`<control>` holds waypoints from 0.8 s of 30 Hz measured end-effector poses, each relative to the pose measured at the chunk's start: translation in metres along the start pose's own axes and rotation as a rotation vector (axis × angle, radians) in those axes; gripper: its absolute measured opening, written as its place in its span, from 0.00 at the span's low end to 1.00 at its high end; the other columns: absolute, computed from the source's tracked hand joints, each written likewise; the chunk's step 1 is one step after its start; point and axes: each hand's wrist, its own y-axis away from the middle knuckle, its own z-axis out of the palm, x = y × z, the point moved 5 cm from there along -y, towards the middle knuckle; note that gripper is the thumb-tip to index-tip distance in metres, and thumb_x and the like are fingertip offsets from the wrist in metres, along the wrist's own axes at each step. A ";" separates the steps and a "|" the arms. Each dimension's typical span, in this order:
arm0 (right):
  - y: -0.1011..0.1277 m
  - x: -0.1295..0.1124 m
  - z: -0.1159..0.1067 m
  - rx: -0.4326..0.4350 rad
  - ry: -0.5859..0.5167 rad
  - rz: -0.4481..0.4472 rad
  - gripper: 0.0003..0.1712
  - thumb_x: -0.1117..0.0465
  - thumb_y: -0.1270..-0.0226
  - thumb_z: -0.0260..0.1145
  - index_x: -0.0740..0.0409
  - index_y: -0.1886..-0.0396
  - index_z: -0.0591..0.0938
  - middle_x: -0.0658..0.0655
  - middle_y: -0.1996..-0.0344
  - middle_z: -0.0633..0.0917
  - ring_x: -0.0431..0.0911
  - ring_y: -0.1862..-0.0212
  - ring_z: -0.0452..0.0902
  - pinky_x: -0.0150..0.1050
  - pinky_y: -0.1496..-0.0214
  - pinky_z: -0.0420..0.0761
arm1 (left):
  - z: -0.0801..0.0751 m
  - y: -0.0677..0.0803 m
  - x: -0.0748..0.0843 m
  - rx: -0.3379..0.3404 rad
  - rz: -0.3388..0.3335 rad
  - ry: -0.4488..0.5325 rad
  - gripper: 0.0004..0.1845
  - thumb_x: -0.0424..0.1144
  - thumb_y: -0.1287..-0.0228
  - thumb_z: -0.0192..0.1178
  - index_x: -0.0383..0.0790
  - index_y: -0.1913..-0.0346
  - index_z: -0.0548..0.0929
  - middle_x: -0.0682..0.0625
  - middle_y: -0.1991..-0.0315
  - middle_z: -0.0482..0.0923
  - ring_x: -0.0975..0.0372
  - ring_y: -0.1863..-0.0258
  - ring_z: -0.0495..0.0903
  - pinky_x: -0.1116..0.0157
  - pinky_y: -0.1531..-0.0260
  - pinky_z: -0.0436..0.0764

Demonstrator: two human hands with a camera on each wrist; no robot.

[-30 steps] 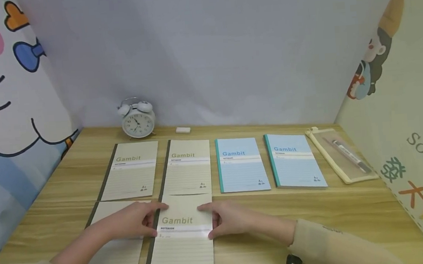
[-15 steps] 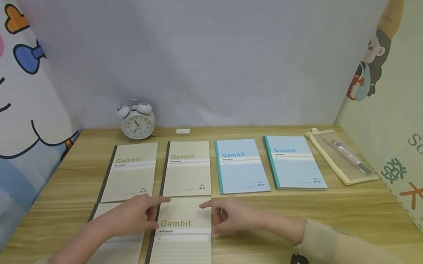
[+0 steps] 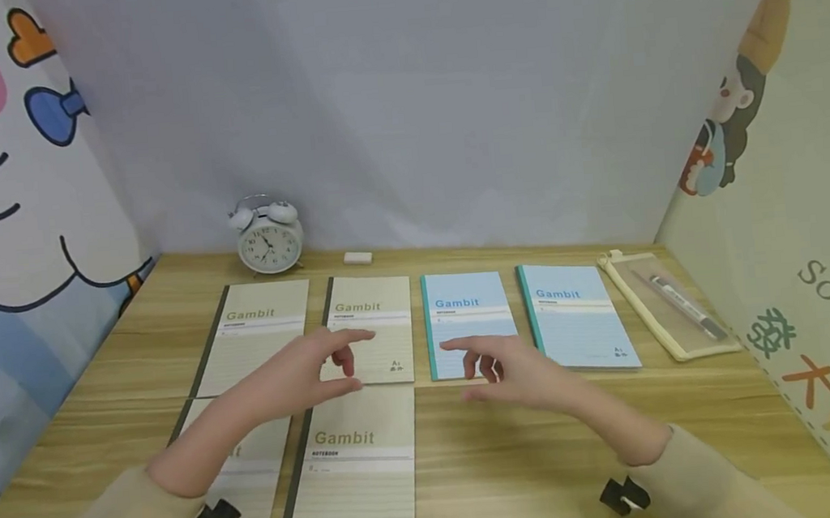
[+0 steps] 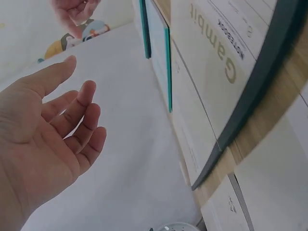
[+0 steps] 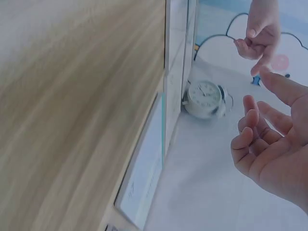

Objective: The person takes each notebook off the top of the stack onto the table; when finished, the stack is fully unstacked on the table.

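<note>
A: Status of hands? Nothing is held. Left hand (image 3: 300, 375) is raised over the joint between the back-row beige notebook (image 3: 367, 329) and the front beige notebook (image 3: 351, 471), fingers loosely spread, forefinger out. Right hand (image 3: 513, 369) is likewise relaxed and empty, hovering at the near edge of the blue notebook (image 3: 468, 324).

B: Location of the front beige one?

A: It is laid flat at the near edge of the desk (image 3: 547, 444), left of centre, dark spine to the left, just beside another beige notebook (image 3: 252, 467) partly hidden by the left forearm.

B: Handling?

A: It is judged light, thin and floppy, with a smooth cover that slides easily on wood. It is best taken at the spine or pinched at the free right edge.

B: Obstructions?

A: Second blue notebook (image 3: 577, 323), pencil pouch (image 3: 671, 312) at the right edge, alarm clock (image 3: 269, 238) and eraser (image 3: 358, 257) at the far edge. The rows are packed closely, so neighbours could be nudged.
</note>
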 end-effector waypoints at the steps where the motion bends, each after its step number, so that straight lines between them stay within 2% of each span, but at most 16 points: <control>1: 0.003 0.002 -0.005 0.013 0.003 0.004 0.33 0.53 0.43 0.71 0.46 0.36 0.72 0.44 0.68 0.80 0.34 0.75 0.69 0.30 0.74 0.73 | 0.000 -0.003 0.003 0.015 -0.002 0.000 0.34 0.44 0.42 0.66 0.47 0.33 0.68 0.62 0.67 0.73 0.66 0.66 0.70 0.67 0.66 0.73; 2: 0.005 0.003 -0.010 0.030 0.007 0.004 0.34 0.53 0.43 0.71 0.47 0.36 0.72 0.44 0.68 0.79 0.35 0.74 0.70 0.31 0.73 0.74 | -0.001 -0.006 0.005 0.030 -0.003 0.005 0.34 0.44 0.42 0.66 0.47 0.33 0.67 0.62 0.67 0.74 0.66 0.65 0.70 0.65 0.64 0.74; 5: 0.013 0.005 -0.025 0.085 0.028 0.003 0.34 0.55 0.43 0.71 0.49 0.36 0.72 0.42 0.67 0.79 0.35 0.73 0.71 0.31 0.72 0.74 | -0.003 -0.016 0.014 0.081 -0.001 0.025 0.34 0.46 0.42 0.66 0.49 0.33 0.67 0.61 0.66 0.75 0.65 0.61 0.72 0.60 0.51 0.74; 7: 0.018 0.007 -0.037 0.122 0.036 -0.004 0.35 0.57 0.44 0.72 0.50 0.35 0.72 0.42 0.66 0.79 0.36 0.72 0.71 0.32 0.71 0.75 | -0.005 -0.022 0.020 0.119 0.018 0.033 0.33 0.46 0.41 0.66 0.48 0.33 0.68 0.61 0.64 0.76 0.64 0.58 0.73 0.57 0.47 0.73; 9: 0.024 0.009 -0.047 0.166 0.054 -0.014 0.35 0.59 0.45 0.72 0.52 0.36 0.72 0.43 0.65 0.79 0.35 0.71 0.71 0.34 0.69 0.77 | -0.007 -0.027 0.026 0.157 0.035 0.041 0.33 0.46 0.41 0.66 0.47 0.33 0.68 0.59 0.62 0.78 0.63 0.56 0.74 0.56 0.45 0.72; 12: 0.031 0.014 -0.062 0.246 0.095 -0.040 0.35 0.62 0.47 0.74 0.55 0.37 0.73 0.44 0.64 0.79 0.36 0.67 0.72 0.35 0.66 0.79 | -0.009 -0.036 0.035 0.201 0.066 0.054 0.33 0.46 0.41 0.65 0.45 0.33 0.68 0.57 0.57 0.79 0.61 0.51 0.74 0.58 0.50 0.75; 17: 0.043 0.024 -0.081 0.369 0.175 -0.065 0.35 0.67 0.50 0.74 0.59 0.39 0.74 0.52 0.59 0.82 0.41 0.60 0.75 0.35 0.63 0.80 | -0.008 -0.050 0.043 0.233 0.074 0.132 0.33 0.47 0.38 0.63 0.44 0.32 0.66 0.53 0.47 0.77 0.58 0.42 0.71 0.57 0.44 0.73; 24: 0.055 0.041 -0.100 0.419 0.230 0.027 0.36 0.65 0.47 0.73 0.59 0.37 0.72 0.59 0.43 0.77 0.51 0.46 0.73 0.47 0.51 0.79 | -0.002 -0.071 0.053 0.244 0.030 0.260 0.34 0.52 0.38 0.61 0.48 0.31 0.65 0.53 0.35 0.68 0.57 0.35 0.65 0.56 0.38 0.69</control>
